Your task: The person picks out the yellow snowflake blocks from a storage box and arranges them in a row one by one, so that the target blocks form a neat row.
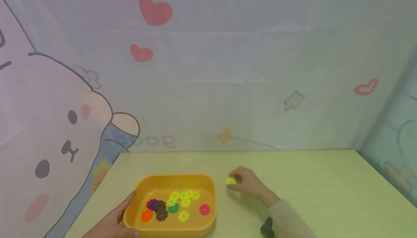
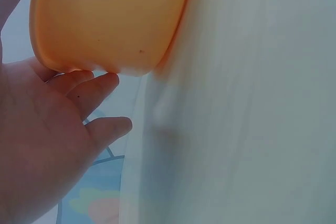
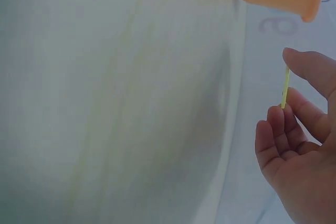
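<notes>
At the right of the orange-yellow tray, in the head view, my right hand [image 1: 249,184] pinches a yellow snowflake disc [image 1: 231,180] between thumb and fingers. The right wrist view shows that disc [image 3: 285,87] edge-on, raised off the table. My left hand [image 1: 112,218] grips the tray [image 1: 174,229] at its left end, thumb near the front corner and fingers along the side. In the left wrist view several fingertips [image 2: 110,80] touch the tray's outer wall [image 2: 110,19]. Inside the tray lie several yellow discs [image 1: 185,202], brown discs [image 1: 161,214], and orange, red, blue, green and pink ones.
A small black object [image 1: 267,228] lies on the pale table [image 1: 325,191] by the right sleeve [image 1: 288,216]. Behind the table hangs a printed cloth [image 1: 228,67] with hearts and a large rabbit on the left.
</notes>
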### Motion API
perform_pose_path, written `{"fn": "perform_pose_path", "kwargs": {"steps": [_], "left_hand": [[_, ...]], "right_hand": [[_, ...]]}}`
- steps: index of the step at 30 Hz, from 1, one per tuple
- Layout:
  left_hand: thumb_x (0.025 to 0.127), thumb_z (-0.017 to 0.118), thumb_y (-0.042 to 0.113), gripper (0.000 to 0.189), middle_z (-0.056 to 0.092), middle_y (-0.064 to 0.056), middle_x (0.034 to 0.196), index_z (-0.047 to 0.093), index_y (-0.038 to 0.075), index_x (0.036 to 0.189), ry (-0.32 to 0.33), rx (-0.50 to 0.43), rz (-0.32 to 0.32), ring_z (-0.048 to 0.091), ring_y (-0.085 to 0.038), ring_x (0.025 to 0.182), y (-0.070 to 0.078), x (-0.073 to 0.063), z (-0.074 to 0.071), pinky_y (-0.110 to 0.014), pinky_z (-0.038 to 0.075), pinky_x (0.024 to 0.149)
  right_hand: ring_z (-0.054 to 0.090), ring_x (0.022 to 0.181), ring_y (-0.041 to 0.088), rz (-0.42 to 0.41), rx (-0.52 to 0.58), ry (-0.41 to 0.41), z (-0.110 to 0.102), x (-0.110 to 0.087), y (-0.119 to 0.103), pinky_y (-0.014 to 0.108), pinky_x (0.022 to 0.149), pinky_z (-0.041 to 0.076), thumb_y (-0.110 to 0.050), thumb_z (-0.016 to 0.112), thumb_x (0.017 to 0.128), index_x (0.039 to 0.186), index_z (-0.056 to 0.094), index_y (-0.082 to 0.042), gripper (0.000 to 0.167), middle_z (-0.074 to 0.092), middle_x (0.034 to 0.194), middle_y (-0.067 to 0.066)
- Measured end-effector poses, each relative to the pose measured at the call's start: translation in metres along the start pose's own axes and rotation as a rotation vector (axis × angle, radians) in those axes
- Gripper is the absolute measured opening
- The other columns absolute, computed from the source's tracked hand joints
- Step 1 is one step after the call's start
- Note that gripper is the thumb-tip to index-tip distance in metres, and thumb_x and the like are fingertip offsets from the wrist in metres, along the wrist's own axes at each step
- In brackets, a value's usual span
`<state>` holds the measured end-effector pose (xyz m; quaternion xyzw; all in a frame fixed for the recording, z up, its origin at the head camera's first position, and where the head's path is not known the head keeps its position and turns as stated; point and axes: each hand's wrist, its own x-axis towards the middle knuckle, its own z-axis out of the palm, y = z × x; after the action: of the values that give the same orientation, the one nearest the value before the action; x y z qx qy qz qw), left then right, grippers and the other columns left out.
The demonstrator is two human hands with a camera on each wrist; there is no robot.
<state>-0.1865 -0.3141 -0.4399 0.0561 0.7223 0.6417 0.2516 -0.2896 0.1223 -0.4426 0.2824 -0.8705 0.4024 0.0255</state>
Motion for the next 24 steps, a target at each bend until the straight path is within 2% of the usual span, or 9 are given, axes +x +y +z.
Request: {"fn": "perform_pose_path", "kwargs": {"steps": [5,11,16,24], "left_hand": [[0.099,0.055,0.023,0.093,-0.009,-0.036,0.153,-0.022,0.009,0.15,0.012,0.023,-0.002,0.044,-0.033,0.13,0.001,0.001,0.001,-0.041,0.05,0.098],[0.1,0.053,0.022,0.091,-0.011,-0.036,0.153,-0.023,0.009,0.15,-0.002,0.002,0.001,0.042,-0.034,0.132,0.0,0.002,0.0,-0.041,0.05,0.098],[0.1,0.052,0.021,0.092,-0.011,-0.037,0.153,-0.024,0.009,0.15,-0.01,-0.007,-0.001,0.041,-0.034,0.132,0.001,0.001,0.0,-0.041,0.05,0.098],[0.1,0.052,0.024,0.091,-0.008,-0.038,0.152,-0.022,0.008,0.15,0.017,0.008,-0.023,0.044,-0.036,0.129,0.002,0.0,0.002,-0.045,0.05,0.096]], "right_hand": [[0.049,0.081,0.014,0.052,-0.042,-0.021,0.004,0.003,0.007,0.022,0.07,0.046,-0.018,0.077,0.08,0.105,0.067,0.005,0.035,0.058,0.09,0.004],[0.052,0.084,0.016,0.11,-0.04,-0.041,0.009,0.006,0.012,0.028,0.074,0.05,-0.016,0.078,0.079,0.103,0.068,0.003,0.032,0.06,0.092,0.005],[0.055,0.086,0.019,0.135,-0.042,-0.063,0.011,0.008,0.014,0.034,0.077,0.052,-0.012,0.078,0.078,0.101,0.068,0.003,0.03,0.06,0.092,0.007],[0.058,0.088,0.026,0.163,-0.062,-0.084,0.011,0.009,0.014,0.041,0.08,0.053,-0.01,0.078,0.075,0.101,0.068,0.005,0.031,0.064,0.095,0.011]]}}
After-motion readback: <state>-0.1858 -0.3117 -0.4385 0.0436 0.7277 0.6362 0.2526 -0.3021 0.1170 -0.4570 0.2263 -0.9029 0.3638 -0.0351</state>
